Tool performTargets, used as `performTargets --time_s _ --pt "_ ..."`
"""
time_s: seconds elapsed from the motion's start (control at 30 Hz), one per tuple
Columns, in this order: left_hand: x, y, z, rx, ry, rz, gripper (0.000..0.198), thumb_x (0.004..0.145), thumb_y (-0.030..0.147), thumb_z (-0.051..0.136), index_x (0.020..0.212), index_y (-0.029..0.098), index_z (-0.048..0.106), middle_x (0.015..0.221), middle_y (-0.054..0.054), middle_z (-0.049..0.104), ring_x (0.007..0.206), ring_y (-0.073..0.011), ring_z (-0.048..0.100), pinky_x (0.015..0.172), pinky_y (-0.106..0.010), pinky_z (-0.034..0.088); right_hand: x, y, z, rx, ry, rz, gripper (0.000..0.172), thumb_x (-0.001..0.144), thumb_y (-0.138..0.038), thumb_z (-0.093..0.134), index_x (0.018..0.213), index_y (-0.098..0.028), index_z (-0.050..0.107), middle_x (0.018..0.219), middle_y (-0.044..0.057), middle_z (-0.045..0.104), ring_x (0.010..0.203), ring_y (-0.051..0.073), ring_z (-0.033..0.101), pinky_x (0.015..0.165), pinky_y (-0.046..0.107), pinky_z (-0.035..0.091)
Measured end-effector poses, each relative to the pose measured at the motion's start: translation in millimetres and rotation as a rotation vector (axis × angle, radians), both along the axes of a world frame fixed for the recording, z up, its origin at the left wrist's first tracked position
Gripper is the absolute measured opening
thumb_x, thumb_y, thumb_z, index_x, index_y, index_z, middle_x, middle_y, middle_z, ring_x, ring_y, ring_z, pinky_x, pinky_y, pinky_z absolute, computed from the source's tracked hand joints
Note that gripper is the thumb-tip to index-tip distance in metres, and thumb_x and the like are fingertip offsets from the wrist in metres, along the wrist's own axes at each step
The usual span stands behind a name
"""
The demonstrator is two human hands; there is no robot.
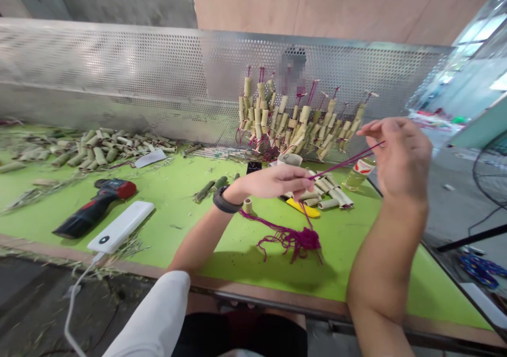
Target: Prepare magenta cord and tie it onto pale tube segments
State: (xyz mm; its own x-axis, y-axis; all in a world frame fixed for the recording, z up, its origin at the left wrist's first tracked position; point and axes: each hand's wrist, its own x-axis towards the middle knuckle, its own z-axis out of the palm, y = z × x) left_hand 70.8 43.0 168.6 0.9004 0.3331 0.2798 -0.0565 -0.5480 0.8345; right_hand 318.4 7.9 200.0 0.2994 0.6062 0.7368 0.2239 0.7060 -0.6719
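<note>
Between my two hands a length of purple yarn is drawn out, rising to the right. My left hand, with a dark band on the wrist, is closed on its lower end. Higher up, my right hand pinches the other end between thumb and fingers. Below the left hand a strand runs down to a tangled purple yarn bundle on the green table. Beside that wrist stands a short bamboo tube. A yellow-handled cutter lies partly hidden behind the left hand.
Strung bamboo pieces hang on a perforated metal panel. At left are a bamboo pile, a cordless drill and a cabled white power bank. A bottle and more cut tubes stand behind my hands.
</note>
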Motion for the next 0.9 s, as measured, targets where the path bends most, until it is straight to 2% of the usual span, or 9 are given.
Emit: performTargets --time_s 0.07,0.13,0.27,0.43,0.57,0.73,0.9 --pt "-13 6 5.7 0.092 -0.003 0.113 0.032 0.108 0.039 0.047 0.093 0.016 0.063 0.08 -0.003 0.064 0.072 -0.0122 0.059 0.075 -0.027 0.05 23 18 -4.4 -0.111 0.152 -0.063 0.016 0.092 -0.03 0.066 0.081 -0.019 0.062 0.082 0.0 0.068 0.078 0.011 0.067 0.087 0.03 0.051" --pt "-26 10 10.8 0.161 0.04 0.2 0.036 0.108 0.04 0.045 0.088 0.016 0.062 0.08 -0.003 0.065 0.068 -0.0109 0.056 0.07 -0.025 0.047 45 30 -9.8 -0.271 0.21 -0.16 0.015 0.095 -0.023 0.059 0.082 -0.018 0.063 0.081 -0.001 0.068 0.074 0.009 0.067 0.081 0.026 0.048" --pt "-53 16 19.0 0.227 0.145 0.257 0.036 0.107 0.043 0.047 0.088 0.017 0.064 0.085 -0.005 0.07 0.066 -0.0107 0.057 0.065 -0.024 0.045 76 41 -20.2 -0.398 0.285 -0.349 0.017 0.093 -0.014 0.056 0.078 -0.017 0.062 0.079 -0.002 0.067 0.066 0.007 0.064 0.073 0.024 0.043" --pt "-81 23 24.2 0.238 0.231 0.408 0.034 0.103 0.041 0.051 0.083 0.017 0.063 0.079 -0.003 0.068 0.061 -0.01 0.054 0.061 -0.022 0.043 90 44 -32.5 -0.526 0.187 -0.489 0.017 0.091 -0.012 0.06 0.075 -0.018 0.064 0.074 -0.002 0.066 0.064 0.01 0.061 0.072 0.026 0.046" --pt "-92 25 27.3 0.264 0.21 0.54 0.034 0.102 0.041 0.052 0.081 0.017 0.063 0.069 -0.001 0.061 0.056 -0.0087 0.047 0.057 -0.022 0.039 95 48 -38.7 -0.501 0.113 -0.539 0.012 0.088 -0.012 0.063 0.078 -0.018 0.066 0.071 -0.001 0.066 0.065 0.012 0.062 0.072 0.027 0.048" --pt "-98 23 30.2 0.276 0.155 0.595 0.039 0.102 0.044 0.054 0.082 0.016 0.072 0.068 -0.001 0.061 0.054 -0.0082 0.045 0.055 -0.022 0.036 93 49 -33.3 -0.364 0.145 -0.563 0.015 0.084 -0.008 0.061 0.074 -0.018 0.066 0.066 -0.001 0.064 0.062 0.013 0.062 0.071 0.028 0.049" --pt "-100 28 26.9 0.238 0.093 0.724 0.037 0.101 0.045 0.056 0.095 0.016 0.078 0.068 -0.001 0.065 0.049 -0.0073 0.038 0.05 -0.022 0.033 87 42 -27.9 -0.391 0.157 -0.583 0.014 0.085 -0.009 0.061 0.075 -0.019 0.064 0.065 -0.002 0.062 0.061 0.013 0.06 0.075 0.029 0.051"
